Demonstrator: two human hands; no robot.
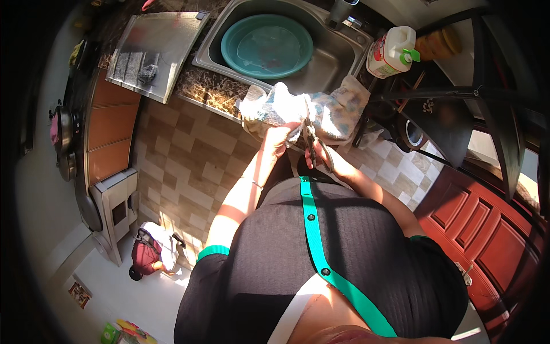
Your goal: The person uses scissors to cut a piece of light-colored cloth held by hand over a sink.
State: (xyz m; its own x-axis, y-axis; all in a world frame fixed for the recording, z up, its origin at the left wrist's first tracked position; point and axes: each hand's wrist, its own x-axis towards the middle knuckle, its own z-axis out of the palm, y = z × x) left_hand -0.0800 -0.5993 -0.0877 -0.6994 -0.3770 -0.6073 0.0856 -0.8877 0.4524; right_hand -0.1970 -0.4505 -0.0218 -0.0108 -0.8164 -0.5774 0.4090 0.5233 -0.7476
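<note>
My left hand [277, 139] pinches the near edge of a patterned terry towel [339, 114] at the front of the sink. In my right hand [320, 155] is a pair of scissors [310, 131] with dark handles, its blades pointing away from me and lying against the towel. Strong sunlight washes out the towel's middle, so I cannot tell whether the fabric between the blades is cut. One end of the towel spreads to the right of the scissors, the other lies over the counter edge at left.
A teal plastic basin [266, 47] holding water sits in the steel sink [339, 60]. A white detergent jug [391, 51] with a green cap stands right of it. To the left lies a metal-edged panel [157, 56] with a dark scouring pad [147, 74]. A black rack [429, 92] rises at right.
</note>
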